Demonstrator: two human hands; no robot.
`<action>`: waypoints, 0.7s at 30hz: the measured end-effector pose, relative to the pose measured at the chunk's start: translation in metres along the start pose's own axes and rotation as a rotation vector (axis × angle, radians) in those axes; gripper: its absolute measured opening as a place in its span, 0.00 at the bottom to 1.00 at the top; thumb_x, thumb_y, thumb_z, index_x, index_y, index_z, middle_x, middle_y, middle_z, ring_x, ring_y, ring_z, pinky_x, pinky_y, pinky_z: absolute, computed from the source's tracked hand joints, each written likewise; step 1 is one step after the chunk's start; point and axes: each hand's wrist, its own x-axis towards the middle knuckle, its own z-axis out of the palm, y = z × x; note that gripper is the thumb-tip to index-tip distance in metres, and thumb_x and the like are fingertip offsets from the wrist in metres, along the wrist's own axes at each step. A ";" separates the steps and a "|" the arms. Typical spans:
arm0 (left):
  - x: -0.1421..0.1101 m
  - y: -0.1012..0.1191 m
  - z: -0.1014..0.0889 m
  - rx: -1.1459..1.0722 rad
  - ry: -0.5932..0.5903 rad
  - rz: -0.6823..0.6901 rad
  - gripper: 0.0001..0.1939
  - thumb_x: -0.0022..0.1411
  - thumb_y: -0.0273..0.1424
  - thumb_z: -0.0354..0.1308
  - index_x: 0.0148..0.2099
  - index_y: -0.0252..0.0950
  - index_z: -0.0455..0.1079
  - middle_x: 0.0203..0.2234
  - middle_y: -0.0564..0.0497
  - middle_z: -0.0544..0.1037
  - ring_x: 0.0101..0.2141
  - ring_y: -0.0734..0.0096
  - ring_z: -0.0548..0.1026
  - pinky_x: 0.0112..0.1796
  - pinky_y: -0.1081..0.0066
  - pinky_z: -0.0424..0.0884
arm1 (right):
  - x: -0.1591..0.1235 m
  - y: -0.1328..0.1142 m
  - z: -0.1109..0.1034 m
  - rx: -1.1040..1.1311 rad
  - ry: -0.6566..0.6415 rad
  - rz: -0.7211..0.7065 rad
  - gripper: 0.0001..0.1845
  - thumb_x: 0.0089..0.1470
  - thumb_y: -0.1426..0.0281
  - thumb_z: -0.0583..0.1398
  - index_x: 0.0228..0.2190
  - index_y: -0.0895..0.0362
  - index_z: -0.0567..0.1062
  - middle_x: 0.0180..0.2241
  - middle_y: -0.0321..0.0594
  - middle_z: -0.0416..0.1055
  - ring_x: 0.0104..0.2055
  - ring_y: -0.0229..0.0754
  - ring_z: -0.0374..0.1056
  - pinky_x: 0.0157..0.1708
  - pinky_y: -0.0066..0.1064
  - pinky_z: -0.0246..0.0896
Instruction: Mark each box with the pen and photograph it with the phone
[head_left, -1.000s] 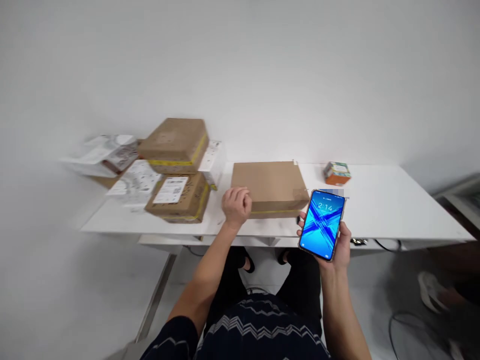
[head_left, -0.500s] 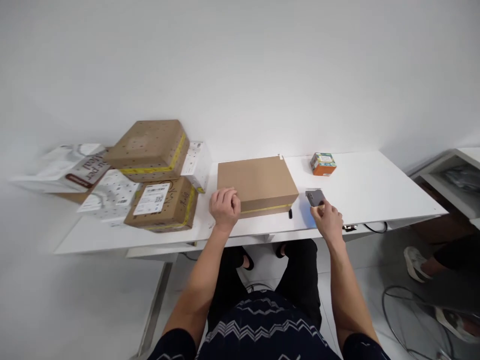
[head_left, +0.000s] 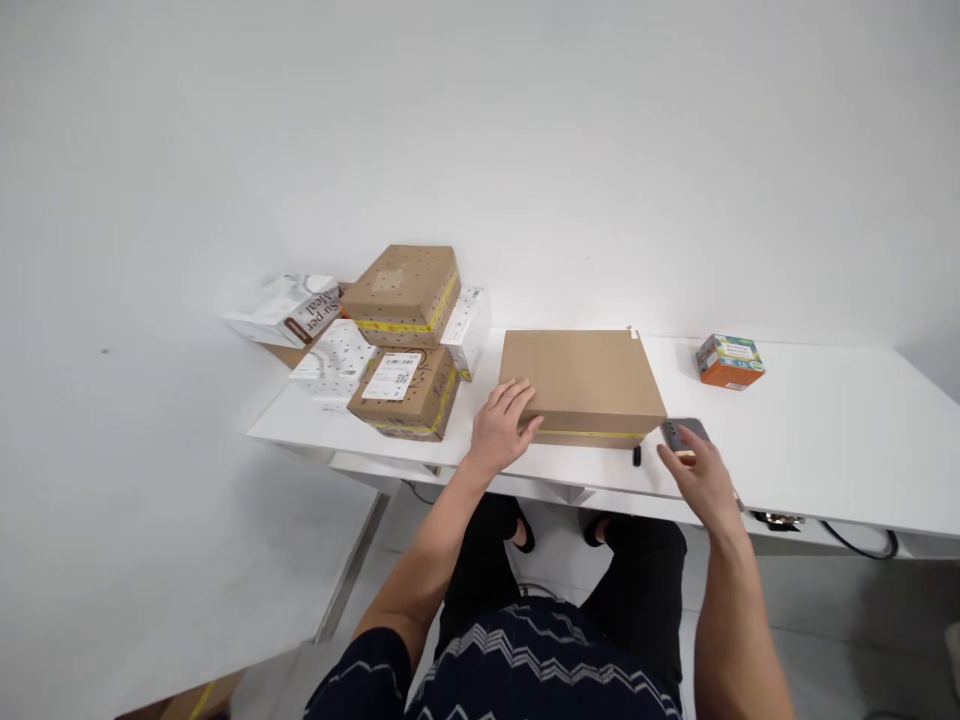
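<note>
A large brown cardboard box (head_left: 583,372) with yellow tape along its side lies on the white table (head_left: 832,440) in front of me. My left hand (head_left: 504,425) rests at its near left corner, fingers spread over the edge. Just right of the box, a grey smartphone (head_left: 686,433) lies flat with its camera side up. Over the phone's near edge is my right hand (head_left: 705,480), fingers apart and not wrapped round it. Between box and phone sits a small black object (head_left: 637,456), too small to name.
Left stand two taped cardboard boxes, an upper one (head_left: 409,290) and a labelled one (head_left: 409,393), beside white dotted boxes (head_left: 337,355) and a "Super Meal" box (head_left: 289,308). A small orange box (head_left: 730,362) sits back right. A black cable (head_left: 862,548) hangs below the table edge.
My right hand has let go of the phone, which now lies on the table. My left hand has opened from a curled shape onto the box corner. The view has swung left.
</note>
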 end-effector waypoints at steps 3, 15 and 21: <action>-0.009 0.009 -0.003 0.118 0.038 -0.029 0.20 0.64 0.35 0.55 0.56 0.33 0.68 0.53 0.43 0.75 0.54 0.56 0.69 0.54 0.60 0.68 | 0.014 -0.035 0.011 0.239 -0.144 -0.092 0.35 0.49 0.49 0.59 0.54 0.54 0.69 0.45 0.48 0.69 0.32 0.42 0.69 0.32 0.38 0.69; -0.027 0.030 0.013 0.302 -0.079 0.100 0.25 0.62 0.25 0.51 0.61 0.38 0.65 0.61 0.39 0.65 0.63 0.48 0.58 0.52 0.58 0.69 | 0.074 -0.133 0.108 1.009 -0.466 -0.039 0.26 0.52 0.52 0.59 0.51 0.49 0.73 0.59 0.41 0.65 0.60 0.47 0.63 0.58 0.43 0.58; 0.008 0.000 0.045 0.378 -0.180 0.014 0.26 0.64 0.22 0.46 0.62 0.44 0.64 0.64 0.46 0.62 0.63 0.51 0.59 0.44 0.58 0.73 | 0.053 -0.121 0.099 1.088 -0.496 0.032 0.23 0.50 0.51 0.62 0.42 0.51 0.77 0.54 0.43 0.70 0.52 0.46 0.70 0.54 0.39 0.63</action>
